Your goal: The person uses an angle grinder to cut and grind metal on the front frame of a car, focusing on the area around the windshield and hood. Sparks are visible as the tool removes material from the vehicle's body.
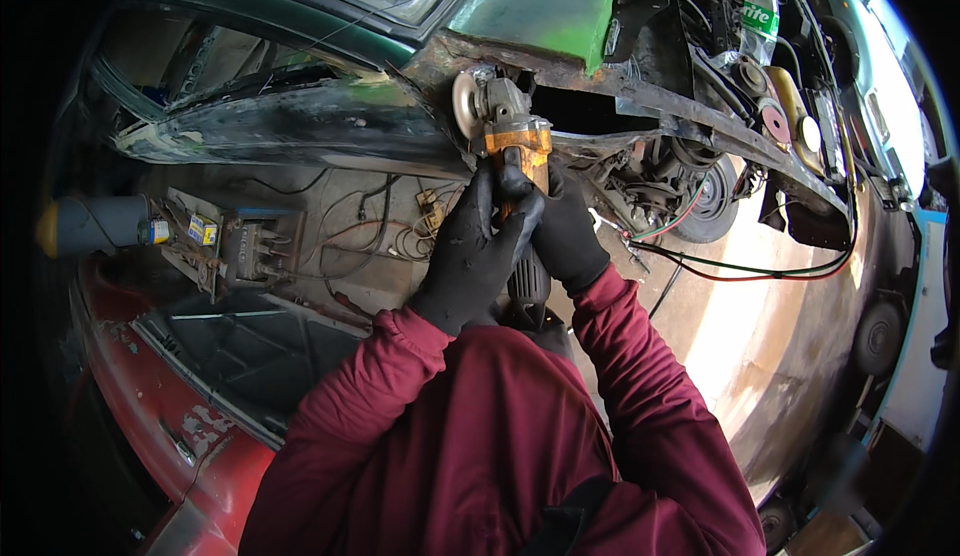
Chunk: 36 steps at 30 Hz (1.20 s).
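In both black-gloved hands I hold an angle grinder (518, 138) with an orange collar, a grey metal head and a dark body. My left hand (455, 256) is closed around its left side, the thumb lying across the body. From the right, my right hand (568, 234) wraps the same body. The round disc (466, 106) stands on edge at the left of the head, beside the rusty, bare-metal seam of a green car (530, 11). Whether disc and metal touch, I cannot tell.
A welding machine (262, 246), a blue-grey cylinder (100, 226) and tangled cables lie at left. Behind me at left is a red car (150, 396). The exposed engine bay holds a plastic bottle (760, 21); a wheel (705, 201) and red and green hoses (740, 274) are at right.
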{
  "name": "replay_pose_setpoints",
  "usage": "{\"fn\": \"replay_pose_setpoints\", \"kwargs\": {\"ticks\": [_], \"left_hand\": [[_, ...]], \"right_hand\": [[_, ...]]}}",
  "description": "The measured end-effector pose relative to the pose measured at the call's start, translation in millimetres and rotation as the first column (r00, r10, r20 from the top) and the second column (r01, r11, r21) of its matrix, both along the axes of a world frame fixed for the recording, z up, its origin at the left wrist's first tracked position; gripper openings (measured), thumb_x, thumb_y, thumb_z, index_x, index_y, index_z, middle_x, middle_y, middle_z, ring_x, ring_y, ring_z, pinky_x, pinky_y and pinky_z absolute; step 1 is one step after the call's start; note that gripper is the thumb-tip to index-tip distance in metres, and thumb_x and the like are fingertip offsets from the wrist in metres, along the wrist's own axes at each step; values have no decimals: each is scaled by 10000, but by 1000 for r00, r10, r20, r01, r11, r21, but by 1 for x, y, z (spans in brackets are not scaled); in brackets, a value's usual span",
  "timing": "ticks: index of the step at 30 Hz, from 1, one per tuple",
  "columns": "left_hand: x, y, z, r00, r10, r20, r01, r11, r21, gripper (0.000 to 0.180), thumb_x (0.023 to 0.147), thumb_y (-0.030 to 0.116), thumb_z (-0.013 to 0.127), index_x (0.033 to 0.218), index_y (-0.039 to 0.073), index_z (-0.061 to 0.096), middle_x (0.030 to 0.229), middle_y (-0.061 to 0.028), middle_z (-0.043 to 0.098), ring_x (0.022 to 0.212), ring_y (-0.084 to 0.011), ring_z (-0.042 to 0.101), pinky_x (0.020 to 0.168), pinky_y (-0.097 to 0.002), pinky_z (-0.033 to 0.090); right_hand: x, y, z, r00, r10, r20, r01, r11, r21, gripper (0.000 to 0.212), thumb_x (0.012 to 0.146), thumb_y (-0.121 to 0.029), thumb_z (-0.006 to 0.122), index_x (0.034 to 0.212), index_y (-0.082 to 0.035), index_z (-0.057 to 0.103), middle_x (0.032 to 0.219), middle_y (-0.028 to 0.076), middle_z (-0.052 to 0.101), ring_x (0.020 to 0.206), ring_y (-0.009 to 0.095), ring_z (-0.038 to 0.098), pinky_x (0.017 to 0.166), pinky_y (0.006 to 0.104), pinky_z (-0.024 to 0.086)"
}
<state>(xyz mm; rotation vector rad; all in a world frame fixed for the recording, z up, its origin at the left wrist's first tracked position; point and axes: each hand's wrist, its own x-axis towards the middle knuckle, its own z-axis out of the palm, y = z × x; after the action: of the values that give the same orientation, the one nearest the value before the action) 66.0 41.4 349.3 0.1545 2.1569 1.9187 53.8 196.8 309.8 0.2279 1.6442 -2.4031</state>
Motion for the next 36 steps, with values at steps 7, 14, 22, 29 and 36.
{"fn": "replay_pose_setpoints", "kwargs": {"ticks": [7, 14, 22, 29, 36], "left_hand": [[27, -17, -38, 973, -227, -41, 221, 968, -123, 597, 1148, 401, 666, 1577, -3, 567, 1389, -253, 715, 1270, -401, 719, 1108, -469, 546], [96, -60, -95, 868, -346, 356, 486, 738, -468, 570, 1174, 377, 663, 1582, -17, 606, 1463, -248, 733, 1358, -361, 717, 1169, -433, 541], [113, -85, -150, 824, -397, 403, 563, 653, -507, 545, 1189, 387, 623, 1557, -15, 620, 1451, -227, 742, 1323, -335, 735, 1145, -409, 553], [6, -10, -159, 869, -72, 490, 151, 981, -123, 450, 1193, 402, 619, 1560, 142, 636, 1511, -81, 700, 1397, -265, 679, 1161, -460, 525], [-96, 39, -159, 946, 15, 324, -56, 991, 119, 540, 1206, 397, 514, 1689, 167, 437, 1751, -113, 472, 1641, -386, 418, 1334, -608, 350]], "right_hand": [[34, 22, -24, 994, 8, 109, -27, 984, 175, 555, 1070, -378, 849, 1390, 50, 700, 1187, 90, 806, 1029, 114, 722, 919, 322, 600], [131, 88, -61, 944, -105, 313, -31, 916, 401, 540, 1034, -404, 873, 1328, 20, 714, 996, 46, 768, 830, 105, 687, 751, 319, 578], [278, 157, -125, 783, -399, 478, 140, 860, 490, 409, 1060, -397, 842, 1140, -39, 661, 824, 28, 675, 632, 150, 663, 588, 339, 562], [364, 177, -148, 653, -531, 540, 329, 841, 429, 378, 1074, -412, 831, 1115, -82, 651, 805, 6, 651, 610, 145, 648, 549, 339, 552], [391, 183, -140, 606, -569, 556, 406, 822, 400, 390, 1075, -433, 822, 1083, -89, 640, 779, 12, 644, 583, 161, 656, 522, 353, 546]]}}
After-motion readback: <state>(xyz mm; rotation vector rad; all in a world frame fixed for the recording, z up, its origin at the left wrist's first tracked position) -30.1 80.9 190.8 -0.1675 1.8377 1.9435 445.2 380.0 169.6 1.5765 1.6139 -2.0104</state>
